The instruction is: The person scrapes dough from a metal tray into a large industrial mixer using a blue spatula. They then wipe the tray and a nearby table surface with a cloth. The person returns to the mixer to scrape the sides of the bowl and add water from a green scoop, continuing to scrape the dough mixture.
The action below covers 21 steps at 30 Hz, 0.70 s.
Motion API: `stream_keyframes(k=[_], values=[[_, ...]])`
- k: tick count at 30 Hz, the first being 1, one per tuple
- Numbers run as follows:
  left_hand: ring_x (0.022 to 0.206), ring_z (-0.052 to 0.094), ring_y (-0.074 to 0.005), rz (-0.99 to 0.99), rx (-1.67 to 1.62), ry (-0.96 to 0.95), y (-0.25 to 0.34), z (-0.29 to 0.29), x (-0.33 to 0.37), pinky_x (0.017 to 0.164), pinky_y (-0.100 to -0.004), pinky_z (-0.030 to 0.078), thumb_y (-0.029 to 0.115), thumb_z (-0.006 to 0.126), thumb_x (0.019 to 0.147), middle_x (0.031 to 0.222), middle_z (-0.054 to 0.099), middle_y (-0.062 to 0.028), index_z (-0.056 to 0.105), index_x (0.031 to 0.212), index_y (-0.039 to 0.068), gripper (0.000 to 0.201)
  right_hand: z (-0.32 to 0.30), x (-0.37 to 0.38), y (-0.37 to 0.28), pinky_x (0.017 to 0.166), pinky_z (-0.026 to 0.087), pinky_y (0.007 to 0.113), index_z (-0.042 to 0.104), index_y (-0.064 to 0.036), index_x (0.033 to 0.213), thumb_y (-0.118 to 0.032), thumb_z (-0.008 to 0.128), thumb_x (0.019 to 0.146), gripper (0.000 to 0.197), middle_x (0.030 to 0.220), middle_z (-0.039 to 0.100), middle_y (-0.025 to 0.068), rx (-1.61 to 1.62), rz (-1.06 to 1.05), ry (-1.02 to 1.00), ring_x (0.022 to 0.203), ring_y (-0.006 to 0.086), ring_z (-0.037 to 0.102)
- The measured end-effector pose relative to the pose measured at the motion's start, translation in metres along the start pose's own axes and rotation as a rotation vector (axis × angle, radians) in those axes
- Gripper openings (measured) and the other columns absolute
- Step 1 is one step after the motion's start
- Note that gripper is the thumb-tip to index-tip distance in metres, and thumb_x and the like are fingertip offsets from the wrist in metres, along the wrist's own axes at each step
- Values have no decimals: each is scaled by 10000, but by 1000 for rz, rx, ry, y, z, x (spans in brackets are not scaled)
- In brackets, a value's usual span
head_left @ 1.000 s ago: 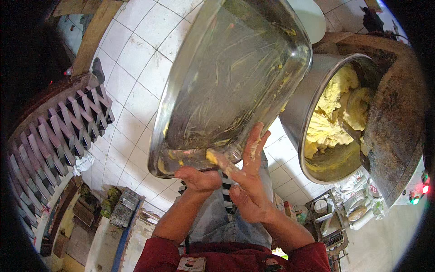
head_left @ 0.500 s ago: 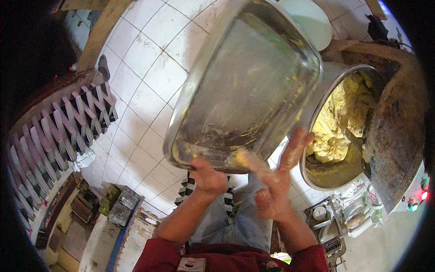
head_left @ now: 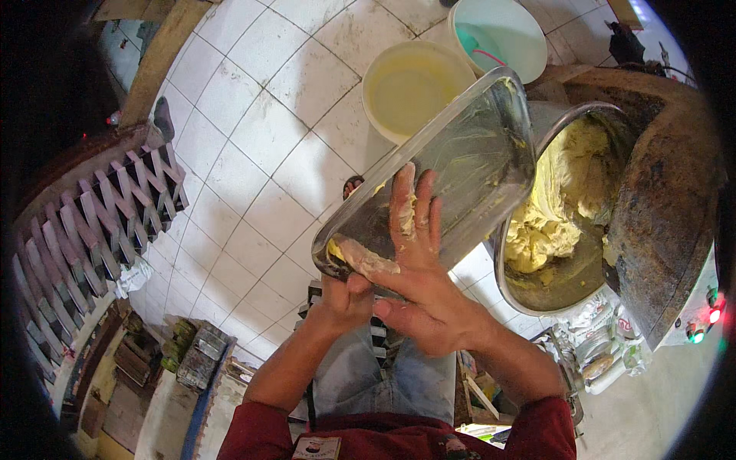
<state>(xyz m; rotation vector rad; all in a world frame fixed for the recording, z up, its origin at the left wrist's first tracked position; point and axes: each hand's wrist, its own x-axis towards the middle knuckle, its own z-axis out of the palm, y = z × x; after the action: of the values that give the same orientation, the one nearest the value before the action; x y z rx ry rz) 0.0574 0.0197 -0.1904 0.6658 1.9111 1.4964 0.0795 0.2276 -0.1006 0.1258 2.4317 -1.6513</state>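
Note:
A deep rectangular metal pan [head_left: 479, 165], smeared inside with pale yellow dough, is held tilted in front of me. My left hand [head_left: 343, 300] grips its near corner, thumb side toward the rim. Inside the pan, my right hand [head_left: 433, 287] has its fingers stretched and spread. One dough-coated finger reaches the near left corner, where a yellow dab [head_left: 335, 249] shows. To the right stands a round metal mixing bowl [head_left: 548, 297] with a large mass of yellow dough [head_left: 546, 230] in it.
A worn brown mixer housing [head_left: 663, 222] overhangs the bowl, with lit indicator lights [head_left: 714, 316] below. Beyond the pan stand a tub of yellowish liquid [head_left: 410, 84] and a white bucket [head_left: 530, 34]. A slatted rack [head_left: 100, 222] is at left; plastic bags [head_left: 613, 345] lie at lower right.
The pan has turned and tipped steeply to the right, uncovering the tub behind it. My right hand has moved left, from beside the pan's near side into its near corner.

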Motion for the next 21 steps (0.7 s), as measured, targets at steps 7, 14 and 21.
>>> stream_keyframes(k=[7, 14, 21], values=[[730, 606, -311, 102, 131, 143, 12, 3, 21, 728, -416, 506, 273, 410, 1013, 867, 624, -132, 624, 974, 22, 332, 13, -16, -9, 1194, 93, 488, 576, -106, 1397, -359, 557, 850, 602, 1582, 258, 276, 1136, 37, 434, 1496, 375, 172], [803, 552, -234, 394, 619, 375, -25, -4, -17, 803, -401, 443, 88, 528, 860, 968, 590, -137, 351, 1101, -27, 320, -12, -74, -12, 753, 503, 272, 501, -34, 1440, -10, 594, 748, 699, 1035, 692, 134, 552, 565, 144, 911, 165, 660], [1240, 490, -329, 221, 820, 263, 8, 1, -3, 1115, -524, 298, 406, 526, 989, 1385, 472, -210, -116, 1496, -59, 941, 38, -78, -4, 547, 456, 217, 165, -185, 1606, 75, 598, 834, 923, 918, 709, 96, 927, 430, -63, 624, 98, 588]])
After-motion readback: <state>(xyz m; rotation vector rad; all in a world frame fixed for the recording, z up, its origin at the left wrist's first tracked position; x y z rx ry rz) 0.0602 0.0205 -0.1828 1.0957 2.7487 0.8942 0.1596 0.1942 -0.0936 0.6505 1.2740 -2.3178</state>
